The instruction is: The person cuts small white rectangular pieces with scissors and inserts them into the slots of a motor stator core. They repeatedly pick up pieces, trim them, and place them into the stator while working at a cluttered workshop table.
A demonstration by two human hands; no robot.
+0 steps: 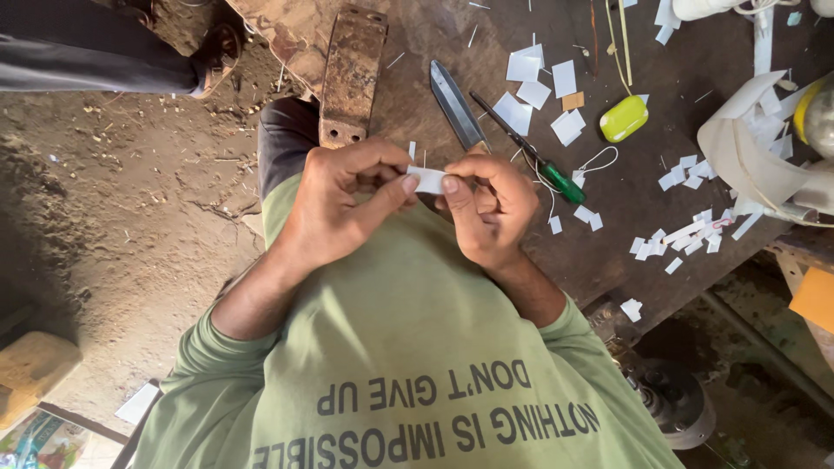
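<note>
My left hand [343,204] and my right hand [491,208] meet in front of my chest, over the near edge of a dark worn workbench [625,200]. Together they pinch a small white paper strip [427,180] between thumbs and fingers, the left hand on its left end and the right hand on its right end. My olive-green long-sleeved shirt [408,347] fills the lower part of the view.
On the bench lie a metal knife blade [457,104], a green-handled pointed tool [532,158], a yellow-green oval object [624,118], several white paper scraps [686,234] and white curved sheet pieces [747,148]. A rusty metal bar [352,74] rests at the bench edge. Another person's sandalled foot [217,52] stands on the dirt floor.
</note>
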